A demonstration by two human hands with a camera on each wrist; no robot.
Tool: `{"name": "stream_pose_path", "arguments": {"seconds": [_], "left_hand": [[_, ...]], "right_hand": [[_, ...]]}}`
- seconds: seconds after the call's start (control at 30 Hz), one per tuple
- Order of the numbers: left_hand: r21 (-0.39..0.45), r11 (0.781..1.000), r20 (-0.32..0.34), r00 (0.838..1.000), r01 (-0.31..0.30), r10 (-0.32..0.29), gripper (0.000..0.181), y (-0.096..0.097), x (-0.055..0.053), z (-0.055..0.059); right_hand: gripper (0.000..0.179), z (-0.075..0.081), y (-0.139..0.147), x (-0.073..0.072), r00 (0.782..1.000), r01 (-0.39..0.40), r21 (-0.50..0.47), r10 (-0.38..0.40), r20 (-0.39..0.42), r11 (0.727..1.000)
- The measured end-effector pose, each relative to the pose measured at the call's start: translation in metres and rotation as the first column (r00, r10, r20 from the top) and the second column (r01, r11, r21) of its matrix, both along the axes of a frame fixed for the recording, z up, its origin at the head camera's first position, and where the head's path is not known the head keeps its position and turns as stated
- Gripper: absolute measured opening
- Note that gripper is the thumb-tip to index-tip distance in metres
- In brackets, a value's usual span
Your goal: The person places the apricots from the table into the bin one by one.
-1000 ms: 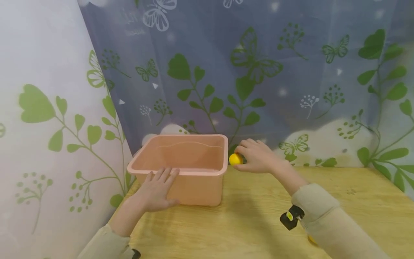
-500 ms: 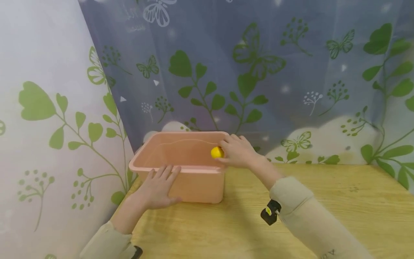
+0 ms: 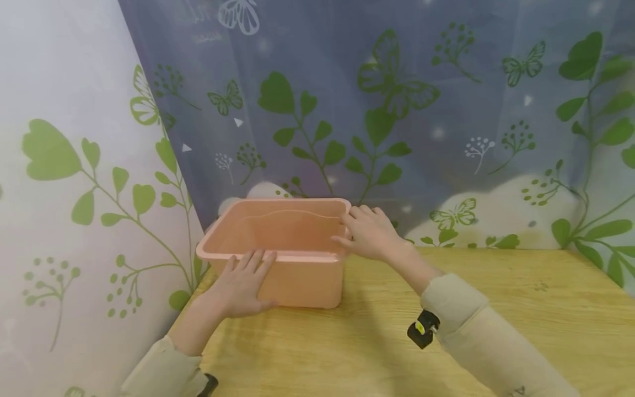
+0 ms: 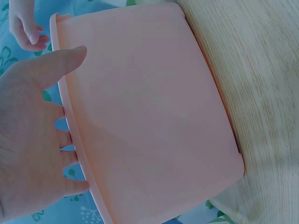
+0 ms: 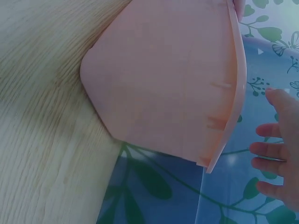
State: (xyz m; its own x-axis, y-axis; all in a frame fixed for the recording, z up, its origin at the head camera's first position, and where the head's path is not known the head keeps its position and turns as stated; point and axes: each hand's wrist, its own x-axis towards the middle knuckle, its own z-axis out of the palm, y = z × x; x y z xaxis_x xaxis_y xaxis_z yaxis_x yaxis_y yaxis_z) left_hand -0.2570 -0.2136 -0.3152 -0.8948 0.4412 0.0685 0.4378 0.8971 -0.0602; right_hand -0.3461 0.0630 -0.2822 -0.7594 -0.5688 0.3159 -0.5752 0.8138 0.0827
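Note:
A pink plastic bin point(image 3: 302, 284) stands on the table against the back cloth, its open top facing up. My left hand point(image 3: 233, 289) rests on its front rim, fingers straight over the edge and thumb along the outer wall. Over the right rim is my right hand point(image 3: 369, 234), with nothing seen in its fingers. From the right wrist, the fingers of that hand point(image 5: 278, 149) look spread and apart from the bin's rim point(image 5: 239, 70). The bin's floor is hidden behind its front wall, and no ball shows in any view now.
Wood-grain table surface point(image 3: 496, 309) extends right of the bin. A blue-grey cloth point(image 3: 446, 138) with leaves and butterflies hangs behind, and a pale patterned sheet point(image 3: 89, 220) runs along the left. A black wrist device point(image 3: 423, 329) sits at the right cuff.
My right hand moved left, carrying a yellow ball over the bin's right rim, and let go of it; the ball is now out of sight. My left hand stayed on the front rim.

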Motion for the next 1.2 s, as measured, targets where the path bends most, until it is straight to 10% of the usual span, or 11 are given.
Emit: {"name": "stream_pose_path", "arguments": {"seconds": [1.2], "left_hand": [[0.014, 1.0, -0.035, 0.999, 0.014, -0.013, 0.09, 0.005, 0.0, -0.002]], "right_hand": [[0.05, -0.083, 0.183, 0.054, 0.995, -0.002, -0.042, -0.002, -0.101, 0.999]]}}
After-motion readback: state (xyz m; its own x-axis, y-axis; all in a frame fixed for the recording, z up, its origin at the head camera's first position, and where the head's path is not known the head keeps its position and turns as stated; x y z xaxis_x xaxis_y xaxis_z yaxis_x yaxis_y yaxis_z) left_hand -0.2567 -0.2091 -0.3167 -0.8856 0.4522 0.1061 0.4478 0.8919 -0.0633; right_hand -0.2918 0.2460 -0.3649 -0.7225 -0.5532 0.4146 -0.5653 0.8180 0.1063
